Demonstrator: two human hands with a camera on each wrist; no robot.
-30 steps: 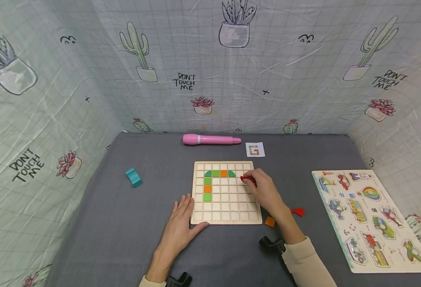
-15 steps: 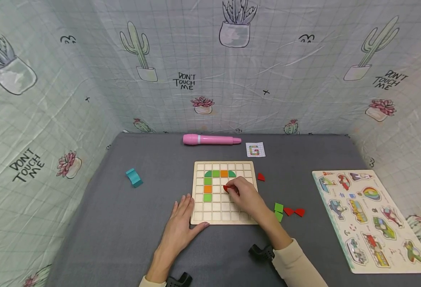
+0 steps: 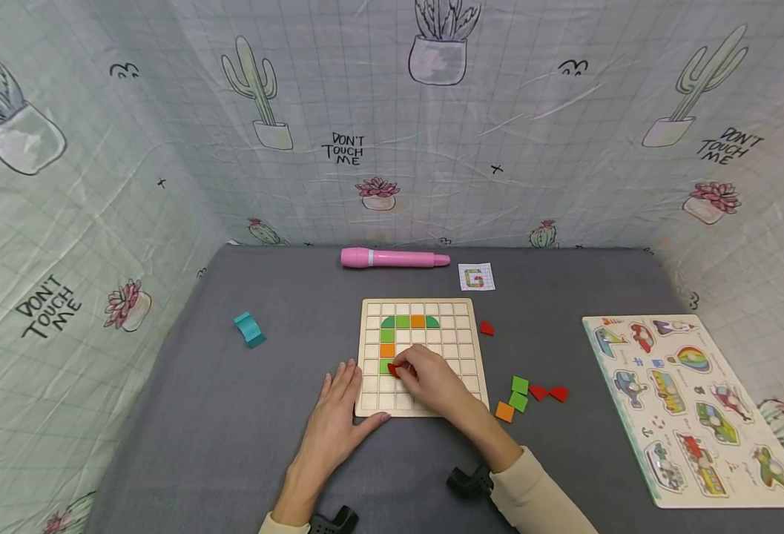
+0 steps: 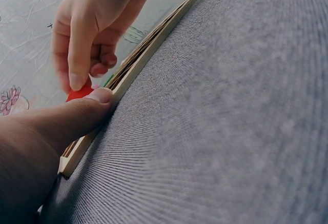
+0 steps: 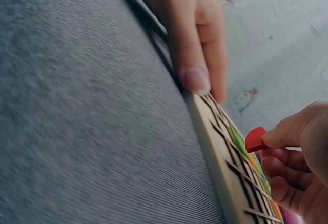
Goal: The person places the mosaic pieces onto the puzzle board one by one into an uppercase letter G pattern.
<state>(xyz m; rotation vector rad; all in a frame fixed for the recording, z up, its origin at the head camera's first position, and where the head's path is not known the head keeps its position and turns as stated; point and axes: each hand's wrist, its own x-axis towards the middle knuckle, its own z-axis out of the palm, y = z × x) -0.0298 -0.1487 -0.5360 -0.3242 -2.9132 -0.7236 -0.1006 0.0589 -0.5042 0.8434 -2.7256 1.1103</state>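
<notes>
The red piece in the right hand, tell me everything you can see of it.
The red piece is small, flat and glossy, with one rounded edge; wood or plastic, I cannot tell. The right hand pinches it at the fingertips, tilted just above the wooden grid board, beside the lower green tile. Fingers hide most of it.

The left hand [image 4: 46,131] lay on the grey bench [image 4: 230,121], its thumb pressed against the edge of the wooden board [image 4: 133,62]. Just above the thumb, over the board, the right hand [image 4: 95,24] pinched a red piece [image 4: 79,93] in its fingers [image 4: 77,55]. A cactus-print cloth [image 4: 20,39] hung behind the board.
</notes>
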